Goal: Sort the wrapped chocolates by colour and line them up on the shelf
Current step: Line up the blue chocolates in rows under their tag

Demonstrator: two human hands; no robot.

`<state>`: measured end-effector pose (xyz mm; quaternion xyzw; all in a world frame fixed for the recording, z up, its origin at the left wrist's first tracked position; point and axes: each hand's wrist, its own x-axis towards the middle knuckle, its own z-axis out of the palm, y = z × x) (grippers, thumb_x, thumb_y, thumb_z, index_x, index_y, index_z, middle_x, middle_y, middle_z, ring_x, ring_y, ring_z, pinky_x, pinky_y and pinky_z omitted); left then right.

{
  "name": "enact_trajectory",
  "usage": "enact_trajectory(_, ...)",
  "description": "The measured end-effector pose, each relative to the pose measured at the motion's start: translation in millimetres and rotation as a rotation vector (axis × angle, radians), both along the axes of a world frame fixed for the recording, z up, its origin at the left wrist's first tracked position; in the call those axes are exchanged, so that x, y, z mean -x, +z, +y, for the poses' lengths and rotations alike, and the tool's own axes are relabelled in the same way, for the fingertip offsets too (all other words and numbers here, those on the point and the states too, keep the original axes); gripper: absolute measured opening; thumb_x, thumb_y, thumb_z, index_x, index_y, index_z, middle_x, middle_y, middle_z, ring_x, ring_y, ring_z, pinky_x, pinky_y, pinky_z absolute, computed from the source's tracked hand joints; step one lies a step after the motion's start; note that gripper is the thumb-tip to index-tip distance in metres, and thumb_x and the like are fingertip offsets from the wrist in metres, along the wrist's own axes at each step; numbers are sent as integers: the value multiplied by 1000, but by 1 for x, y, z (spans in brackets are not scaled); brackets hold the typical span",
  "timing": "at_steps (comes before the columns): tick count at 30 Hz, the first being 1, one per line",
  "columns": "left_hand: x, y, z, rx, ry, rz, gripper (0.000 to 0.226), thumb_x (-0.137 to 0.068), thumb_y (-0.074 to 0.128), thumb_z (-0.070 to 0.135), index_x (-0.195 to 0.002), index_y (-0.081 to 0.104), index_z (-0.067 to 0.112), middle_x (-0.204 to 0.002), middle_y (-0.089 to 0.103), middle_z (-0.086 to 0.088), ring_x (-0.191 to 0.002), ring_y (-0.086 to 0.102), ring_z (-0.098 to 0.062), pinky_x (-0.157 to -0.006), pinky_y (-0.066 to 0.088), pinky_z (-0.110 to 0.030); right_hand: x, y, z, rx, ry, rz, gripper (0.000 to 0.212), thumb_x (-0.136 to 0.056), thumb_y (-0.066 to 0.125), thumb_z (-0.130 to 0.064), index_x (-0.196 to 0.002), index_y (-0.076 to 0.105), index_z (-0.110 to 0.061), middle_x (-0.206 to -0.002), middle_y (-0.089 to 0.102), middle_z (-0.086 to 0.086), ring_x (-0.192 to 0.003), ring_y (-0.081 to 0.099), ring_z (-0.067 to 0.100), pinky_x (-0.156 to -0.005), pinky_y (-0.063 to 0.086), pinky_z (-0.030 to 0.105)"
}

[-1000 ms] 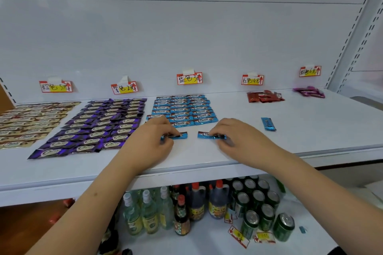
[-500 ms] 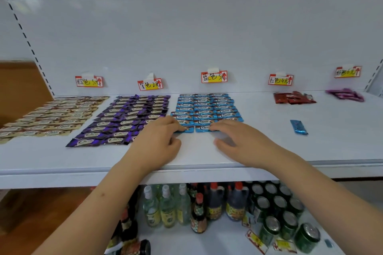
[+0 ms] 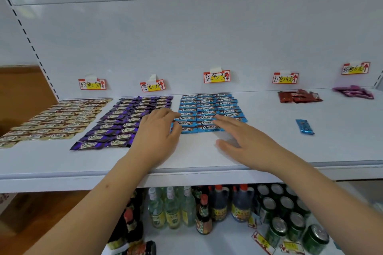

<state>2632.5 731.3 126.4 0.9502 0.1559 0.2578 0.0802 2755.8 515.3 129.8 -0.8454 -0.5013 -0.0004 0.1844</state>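
Blue Choco bars [image 3: 209, 107] lie in three neat columns on the white shelf [image 3: 186, 163] under the blue label [image 3: 216, 76]. My left hand [image 3: 157, 136] touches the front-left blue bars with relaxed fingertips. My right hand [image 3: 246, 141] lies flat, its straight fingers on the front blue bar [image 3: 208, 127]. Purple bars [image 3: 124, 122] and gold-brown bars [image 3: 53, 120] sit in rows to the left. One loose blue bar [image 3: 304, 126] lies apart at the right.
A small heap of red bars [image 3: 298, 96] and a heap of pink bars [image 3: 355, 92] lie at the back right under their labels. Below the shelf stand bottles [image 3: 172, 207] and green cans [image 3: 290, 217].
Both hands slid the two blue bars back from the open shelf front into the front row of the blue block. The camera view shifted left and closer.
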Motion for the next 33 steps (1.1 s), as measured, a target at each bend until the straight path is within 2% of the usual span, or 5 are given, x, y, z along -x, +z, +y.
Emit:
enact_trajectory(18, -37, -7, 6, -102, -28, 159, 80, -83, 0, 53, -123, 60, 18, -126, 56, 2, -114, 48, -17, -100, 34, -36, -1, 0, -1, 32, -33, 32, 64, -97, 42, -54, -154, 23, -32, -160, 17, -19, -145, 19, 2, -119, 22, 30)
enact_trajectory(22, -31, -6, 2, -118, -43, 42, 70, -88, 12, 48, -124, 62, 17, -122, 60, 3, -113, 50, -16, -98, 33, -34, -6, -1, -3, -195, -47, 88, 53, -99, 50, -39, -149, 37, -26, -155, 31, -14, -140, 28, 2, -118, 23, 25)
enact_trajectory(26, -24, -3, -1, -141, -122, -48, 55, -89, 24, 41, -113, 67, 17, -111, 64, 3, -103, 55, -18, -89, 34, -32, -22, -2, -26, -526, -268, 46, 33, -94, 60, -18, -127, 60, -17, -126, 56, -3, -113, 51, 9, -97, 38, 22)
enact_trajectory(30, -21, -1, -3, -130, -195, -103, 44, -88, 32, 36, -101, 71, 19, -101, 65, 6, -95, 55, -17, -82, 33, -28, -55, 3, -88, -299, -726, -168, 46, -90, 66, -34, -128, 58, -9, -126, 55, 14, -114, 49, 31, -91, 44, 39)
enact_trajectory(33, -22, 1, -5, -105, -267, -94, 42, -88, 36, 34, -98, 73, 18, -98, 65, 6, -91, 56, -19, -82, 44, -35, -74, 7, -118, -97, -842, -36, 42, -90, 66, -39, -115, 65, -6, -111, 63, 12, -97, 55, 26, -73, 46, 32)
